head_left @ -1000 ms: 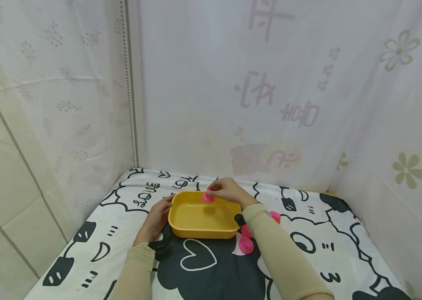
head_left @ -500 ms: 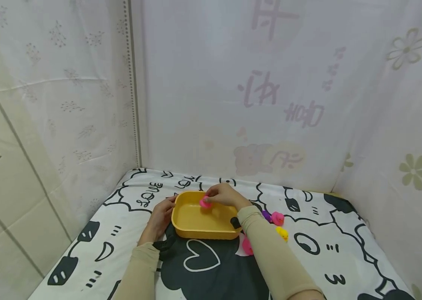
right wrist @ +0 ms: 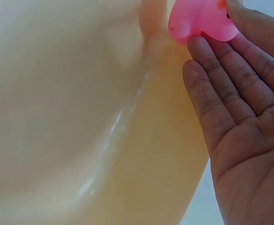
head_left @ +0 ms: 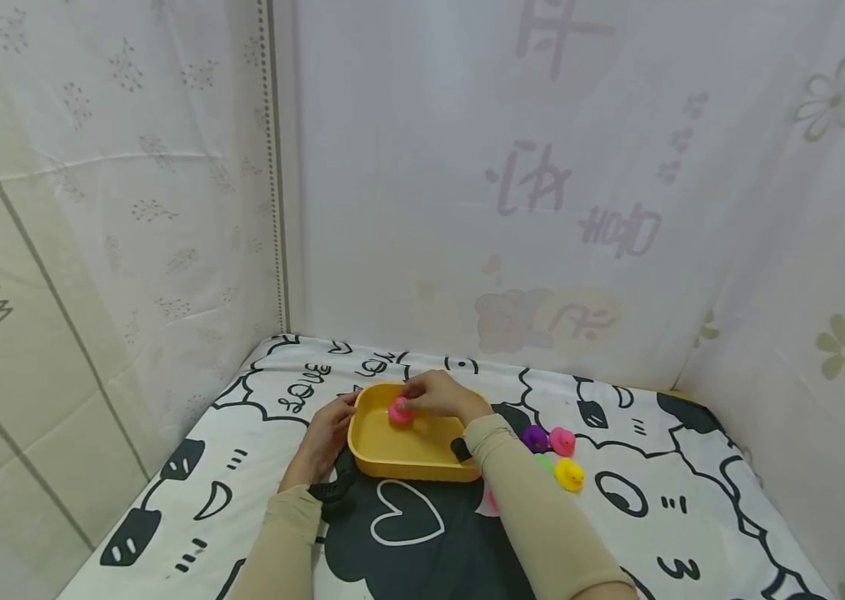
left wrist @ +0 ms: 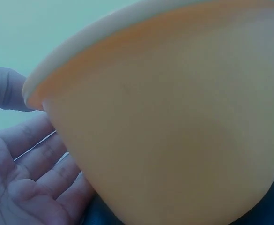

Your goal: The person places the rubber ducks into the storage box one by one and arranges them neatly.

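Observation:
A yellow plastic basin (head_left: 415, 472) sits on the patterned cloth. At its left end my left hand (head_left: 327, 433) holds the rim; in the left wrist view the thumb meets the rim while the fingers (left wrist: 48, 154) lie along the outer wall. Inside the basin, toward its far left part, my right hand (head_left: 437, 395) pinches a pink rubber duck (head_left: 401, 412). The right wrist view shows this duck (right wrist: 197, 21) between thumb and fingertips, close to the basin's inner wall.
Right of the basin lie a purple duck (head_left: 535, 437), a pink duck (head_left: 562, 442), a yellow duck (head_left: 568, 475) and a green piece (head_left: 544, 460) partly behind the right sleeve (head_left: 542, 508). Pale curtains (head_left: 407, 208) hang around the cloth (head_left: 617, 517).
My right hand has moved left and lower into the basin with the pink duck. The purple, yellow and green toys have come out from behind the right arm. The left hand keeps its place.

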Demonstrator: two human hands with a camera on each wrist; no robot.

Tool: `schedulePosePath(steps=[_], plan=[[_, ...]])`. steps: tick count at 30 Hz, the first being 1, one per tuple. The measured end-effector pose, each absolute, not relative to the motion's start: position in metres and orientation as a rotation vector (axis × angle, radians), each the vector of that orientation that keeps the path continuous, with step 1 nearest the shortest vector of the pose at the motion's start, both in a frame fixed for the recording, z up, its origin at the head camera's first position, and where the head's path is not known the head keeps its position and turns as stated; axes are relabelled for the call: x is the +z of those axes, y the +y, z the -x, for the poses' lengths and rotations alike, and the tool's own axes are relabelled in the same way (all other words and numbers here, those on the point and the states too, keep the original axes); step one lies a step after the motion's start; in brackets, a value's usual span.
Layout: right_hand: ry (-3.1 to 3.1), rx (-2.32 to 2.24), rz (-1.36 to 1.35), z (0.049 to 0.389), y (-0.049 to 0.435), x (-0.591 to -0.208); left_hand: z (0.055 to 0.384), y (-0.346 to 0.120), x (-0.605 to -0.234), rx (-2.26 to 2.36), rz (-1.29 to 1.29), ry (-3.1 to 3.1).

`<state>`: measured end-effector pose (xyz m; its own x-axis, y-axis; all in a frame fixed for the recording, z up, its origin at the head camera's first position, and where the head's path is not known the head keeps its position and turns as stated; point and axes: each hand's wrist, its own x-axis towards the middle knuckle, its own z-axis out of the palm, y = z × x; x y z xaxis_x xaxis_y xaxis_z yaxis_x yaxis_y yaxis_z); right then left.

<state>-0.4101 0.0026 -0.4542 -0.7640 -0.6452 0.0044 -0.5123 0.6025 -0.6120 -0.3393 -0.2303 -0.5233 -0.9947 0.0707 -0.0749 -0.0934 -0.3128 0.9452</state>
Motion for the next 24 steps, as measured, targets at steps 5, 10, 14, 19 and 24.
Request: schedulePosePath(steps=[5, 10, 14, 19, 24], plan=[[2.575, -0.876, 0.947, 0.409, -0.005, -0.461, 0.337, -0.232, -0.525, 2.448, 0.073, 1.785], [2.586, -0.862, 0.91, 0.412, -0.011, -0.46, 0.34, -0.233, -0.521, 2.448, 0.012, 1.773], [2.588, -0.841, 0.92, 0.415, -0.013, -0.456, 0.343, -0.235, -0.517, 2.443, -0.011, 1.787], [2.601, -0.828, 0.904, 0.415, -0.014, -0.455, 0.343, -0.232, -0.516, 2.421, 0.004, 1.798], [2.602, -0.806, 0.912, 0.411, -0.019, -0.459, 0.34, -0.229, -0.52, 2.426, 0.033, 1.78]])
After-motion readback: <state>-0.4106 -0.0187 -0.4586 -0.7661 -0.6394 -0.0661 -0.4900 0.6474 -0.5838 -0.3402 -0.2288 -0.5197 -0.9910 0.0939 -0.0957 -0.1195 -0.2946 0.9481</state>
